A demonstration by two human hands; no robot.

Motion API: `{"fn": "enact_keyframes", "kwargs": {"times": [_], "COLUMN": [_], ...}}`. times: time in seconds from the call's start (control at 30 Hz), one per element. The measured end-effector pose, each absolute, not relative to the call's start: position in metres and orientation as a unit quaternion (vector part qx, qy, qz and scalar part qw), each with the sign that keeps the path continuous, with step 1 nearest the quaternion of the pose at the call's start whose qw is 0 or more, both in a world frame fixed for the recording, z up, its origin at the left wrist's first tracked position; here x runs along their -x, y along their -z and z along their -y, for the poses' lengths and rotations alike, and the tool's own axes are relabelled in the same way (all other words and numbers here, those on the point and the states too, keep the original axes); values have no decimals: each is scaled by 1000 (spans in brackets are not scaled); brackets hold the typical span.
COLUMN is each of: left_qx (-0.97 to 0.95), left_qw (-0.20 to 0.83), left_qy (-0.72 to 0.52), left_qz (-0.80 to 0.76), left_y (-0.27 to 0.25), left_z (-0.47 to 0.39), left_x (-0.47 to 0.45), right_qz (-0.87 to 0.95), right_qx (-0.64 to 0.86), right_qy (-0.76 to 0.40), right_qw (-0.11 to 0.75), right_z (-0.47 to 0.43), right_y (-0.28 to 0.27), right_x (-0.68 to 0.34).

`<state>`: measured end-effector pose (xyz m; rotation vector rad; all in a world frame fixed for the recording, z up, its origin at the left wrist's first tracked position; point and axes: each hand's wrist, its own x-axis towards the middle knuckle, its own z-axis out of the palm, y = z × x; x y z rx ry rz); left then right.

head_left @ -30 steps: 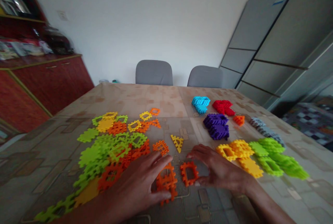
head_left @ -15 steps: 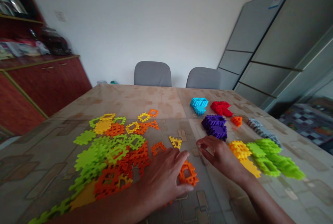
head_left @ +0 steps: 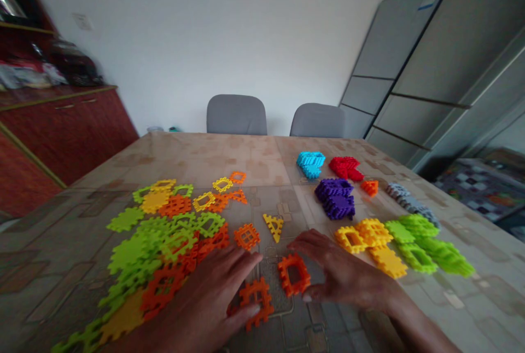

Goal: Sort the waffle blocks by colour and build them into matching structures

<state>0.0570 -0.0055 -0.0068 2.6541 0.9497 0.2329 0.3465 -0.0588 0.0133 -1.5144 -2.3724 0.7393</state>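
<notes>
The yellow triangle (head_left: 275,228) lies on the worktop (head_left: 205,156). Nearer than the triangle and slightly right, an orange frame (head_left: 304,275) sits beside the right hand (head_left: 342,270), whose thumb and fingers spread apart at its right side; whether they touch it, I cannot tell. Nearer than the triangle and left, the left hand (head_left: 213,290) has thumb and fingers apart, its thumb at an orange square (head_left: 258,298); contact is unclear. Left of the triangle lies an orange window (head_left: 246,237); right of it and farther away, a purple stack (head_left: 335,200).
</notes>
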Motion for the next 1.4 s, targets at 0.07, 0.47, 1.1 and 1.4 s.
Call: {"fn": "enact_keyframes", "kwargs": {"times": [0.07,0.47,1.1,1.4], "left_qx": [-926,-905,-916,-885], "left_qw": [146,140,178,383], "left_qy": [-99,-190,-146,-52], "left_qz": [-333,-355,-330,-261], "left_y": [13,-1,-15,-8], "left_z": [9,-33,-52,-11], "left_x": [-41,8,-66,-65], "right_qz": [807,818,817,808], "right_qx": [520,511,510,533], "right_qy": [-262,-248,-246,-178], "right_qw": [96,94,112,175], "right_z": [59,55,53,50], "right_y": [-14,-16,-17,1], "right_x": [-339,-327,-341,-348]}}
